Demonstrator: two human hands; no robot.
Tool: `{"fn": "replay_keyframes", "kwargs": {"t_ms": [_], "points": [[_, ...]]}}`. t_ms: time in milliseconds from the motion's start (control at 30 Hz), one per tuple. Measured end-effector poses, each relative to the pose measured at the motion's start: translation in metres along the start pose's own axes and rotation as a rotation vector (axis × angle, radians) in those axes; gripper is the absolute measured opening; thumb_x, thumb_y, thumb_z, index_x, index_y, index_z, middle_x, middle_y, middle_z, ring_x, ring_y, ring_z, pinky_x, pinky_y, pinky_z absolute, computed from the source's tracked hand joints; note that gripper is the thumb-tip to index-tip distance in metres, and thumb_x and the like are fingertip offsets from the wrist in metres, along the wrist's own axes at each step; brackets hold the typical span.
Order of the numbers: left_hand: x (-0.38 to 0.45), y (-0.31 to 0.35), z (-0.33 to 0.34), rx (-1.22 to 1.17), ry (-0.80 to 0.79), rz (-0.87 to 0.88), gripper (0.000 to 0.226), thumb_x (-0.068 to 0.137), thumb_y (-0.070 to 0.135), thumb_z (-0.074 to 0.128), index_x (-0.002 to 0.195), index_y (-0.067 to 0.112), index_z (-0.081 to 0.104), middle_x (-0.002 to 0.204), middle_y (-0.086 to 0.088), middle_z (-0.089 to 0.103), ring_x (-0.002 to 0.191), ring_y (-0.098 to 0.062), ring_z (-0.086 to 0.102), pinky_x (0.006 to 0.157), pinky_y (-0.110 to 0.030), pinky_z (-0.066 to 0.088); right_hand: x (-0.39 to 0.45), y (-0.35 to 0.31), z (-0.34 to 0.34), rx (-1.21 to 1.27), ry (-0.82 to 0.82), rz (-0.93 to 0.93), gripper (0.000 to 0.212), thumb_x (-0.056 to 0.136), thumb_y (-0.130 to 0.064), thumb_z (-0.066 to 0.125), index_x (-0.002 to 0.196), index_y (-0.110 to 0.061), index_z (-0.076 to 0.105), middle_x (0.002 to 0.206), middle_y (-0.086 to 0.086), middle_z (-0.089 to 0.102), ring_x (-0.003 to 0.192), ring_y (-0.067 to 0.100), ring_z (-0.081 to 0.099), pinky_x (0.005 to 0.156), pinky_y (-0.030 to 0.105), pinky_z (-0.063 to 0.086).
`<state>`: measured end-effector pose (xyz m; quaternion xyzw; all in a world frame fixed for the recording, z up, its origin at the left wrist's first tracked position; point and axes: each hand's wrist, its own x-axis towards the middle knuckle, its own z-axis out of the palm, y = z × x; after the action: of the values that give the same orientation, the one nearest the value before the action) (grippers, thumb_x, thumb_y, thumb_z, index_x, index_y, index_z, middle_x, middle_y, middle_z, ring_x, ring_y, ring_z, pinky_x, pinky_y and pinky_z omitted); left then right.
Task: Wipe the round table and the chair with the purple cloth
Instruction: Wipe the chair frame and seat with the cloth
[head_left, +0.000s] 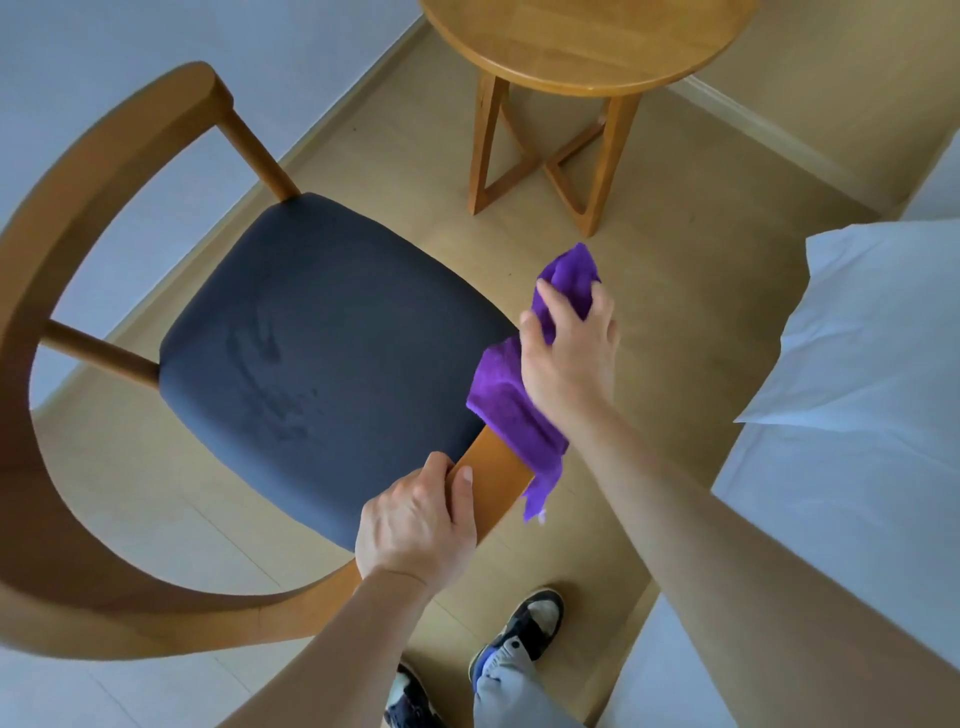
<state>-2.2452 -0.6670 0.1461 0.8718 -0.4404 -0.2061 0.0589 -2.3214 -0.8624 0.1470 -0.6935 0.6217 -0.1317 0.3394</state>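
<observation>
Chair (322, 332) stage underway: right hand (569, 358) clutches purple cloth (511, 410) against seat's right edge; left hand (415, 525) grips frame at seat's near corner. Round table (587, 47) beyond chair: wiped or not, cannot tell.

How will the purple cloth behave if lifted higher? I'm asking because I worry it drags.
The purple cloth looks floppy: it bunches in the right hand and a corner hangs off the chair rail. Probably light, held by one hand. It would likely dangle.

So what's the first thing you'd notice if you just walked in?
The bright purple cloth, bunched in the right hand at the edge of the chair with its big dark seat. The left hand grips the chair's wooden frame nearby, and a round table stands behind.
</observation>
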Motion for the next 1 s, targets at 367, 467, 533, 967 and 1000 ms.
{"fn": "replay_keyframes", "kwargs": {"t_ms": [367,467,533,967,1000], "points": [[0.000,0.001,-0.001,-0.023,0.014,0.013,0.045,0.093,0.058,0.005,0.081,0.031,0.039,0.058,0.016,0.042,0.049,-0.001,0.037,0.056,-0.029,0.031,-0.055,0.004,0.021,-0.260,0.169,-0.101,0.060,0.094,-0.034,0.057,0.152,-0.032,0.044,0.167,0.006,0.022,0.152,0.040,0.016,0.117,0.054,0.036],[0.001,0.001,-0.001,-0.041,0.000,0.023,0.044,0.090,0.053,0.007,0.081,0.028,0.043,0.059,0.014,0.045,0.051,-0.010,0.042,0.056,-0.031,0.032,-0.085,0.006,0.031,-0.079,0.111,-0.067,0.067,0.091,-0.033,0.060,0.155,-0.034,0.039,0.169,0.002,0.013,0.156,0.035,0.002,0.121,0.051,0.025],[0.002,0.000,-0.001,-0.047,-0.006,0.028,0.043,0.089,0.052,0.009,0.081,0.027,0.043,0.060,0.012,0.048,0.055,-0.016,0.045,0.057,-0.031,0.033,-0.084,0.004,0.031,0.021,0.106,-0.001,0.077,0.087,-0.032,0.064,0.156,-0.036,0.030,0.169,-0.004,0.007,0.155,0.028,0.002,0.120,0.045,0.025],[0.003,0.001,0.000,-0.047,0.004,0.062,0.043,0.097,0.055,0.008,0.081,0.029,0.038,0.057,0.012,0.043,0.049,-0.008,0.047,0.052,-0.030,0.042,-0.026,-0.013,0.023,-0.153,0.218,0.171,0.080,0.090,-0.037,0.064,0.158,-0.029,0.023,0.161,0.010,0.024,0.134,0.034,0.041,0.091,0.042,0.050],[0.003,0.001,0.000,-0.045,0.007,0.066,0.042,0.097,0.053,0.009,0.080,0.029,0.038,0.057,0.012,0.043,0.049,-0.011,0.047,0.052,-0.030,0.040,-0.041,-0.011,0.027,-0.118,0.223,0.174,0.086,0.089,-0.038,0.065,0.160,-0.030,0.017,0.165,0.010,0.017,0.138,0.035,0.038,0.097,0.044,0.049]]}}
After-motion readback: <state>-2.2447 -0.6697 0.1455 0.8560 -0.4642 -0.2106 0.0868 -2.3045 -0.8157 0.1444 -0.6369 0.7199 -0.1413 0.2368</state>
